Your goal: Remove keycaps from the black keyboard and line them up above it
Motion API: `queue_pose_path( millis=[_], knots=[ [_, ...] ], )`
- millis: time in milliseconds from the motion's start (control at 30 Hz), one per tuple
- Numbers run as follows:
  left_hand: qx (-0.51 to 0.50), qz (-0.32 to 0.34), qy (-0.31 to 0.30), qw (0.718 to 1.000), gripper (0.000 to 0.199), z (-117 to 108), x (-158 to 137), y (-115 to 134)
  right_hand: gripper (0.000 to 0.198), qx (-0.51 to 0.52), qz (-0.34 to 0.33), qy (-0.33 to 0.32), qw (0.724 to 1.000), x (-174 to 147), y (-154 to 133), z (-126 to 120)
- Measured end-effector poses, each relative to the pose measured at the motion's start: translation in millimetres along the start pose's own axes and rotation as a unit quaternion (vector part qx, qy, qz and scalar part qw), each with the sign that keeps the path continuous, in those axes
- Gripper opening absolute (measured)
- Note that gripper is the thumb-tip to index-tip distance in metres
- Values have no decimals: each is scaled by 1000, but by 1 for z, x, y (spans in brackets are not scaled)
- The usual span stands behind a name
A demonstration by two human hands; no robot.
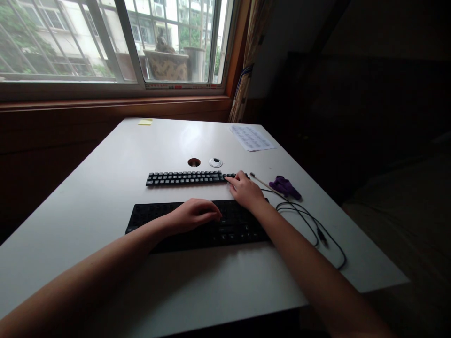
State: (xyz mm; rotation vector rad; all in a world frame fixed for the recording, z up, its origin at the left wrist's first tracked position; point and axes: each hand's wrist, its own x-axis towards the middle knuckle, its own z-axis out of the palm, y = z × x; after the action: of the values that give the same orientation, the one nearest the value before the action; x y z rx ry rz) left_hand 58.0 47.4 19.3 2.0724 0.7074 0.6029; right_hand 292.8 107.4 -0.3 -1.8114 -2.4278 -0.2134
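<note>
Keycaps (pixel 183 178) touch right hand (pixel 244 190); left hand (pixel 193 215) curls; both grips unclear; cable (pixel 321 234), cloth (pixel 284 187) nearby.

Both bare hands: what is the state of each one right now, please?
Left hand: partly curled over the black rectangular keyboard; grip cannot be told.
Right hand: partly curled at the rows of black keycaps; grip cannot be told.

1. White desk (pixel 84 197) before you; yellow sticky note (pixel 145 122) near its far left corner.
2. Printed sheets (pixel 252 137) at the far right of your desk, text too small to read.
3. Round hole (pixel 194 162) in the desktop; white disc (pixel 215 162) with dark centre just right of it.
4. Facing you: barred window (pixel 133 47), planter (pixel 167 65) outside.
5. Patterned curtain (pixel 248 56), tied, on your window's right.
</note>
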Motion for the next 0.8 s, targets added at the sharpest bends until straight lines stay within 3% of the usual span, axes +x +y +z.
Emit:
queue_pose_path(
  millis=[500, 800],
  knots=[
    [-5, 0, 0, 1000, 25, 0, 0, -1, 43, 2, 1, 1, 1000, 0, 0, 0],
    [-8, 3, 4, 1000, 27, 1, 0, -1, 47, -4, -35, -14, 999, 1, -4, -2]
  ],
)
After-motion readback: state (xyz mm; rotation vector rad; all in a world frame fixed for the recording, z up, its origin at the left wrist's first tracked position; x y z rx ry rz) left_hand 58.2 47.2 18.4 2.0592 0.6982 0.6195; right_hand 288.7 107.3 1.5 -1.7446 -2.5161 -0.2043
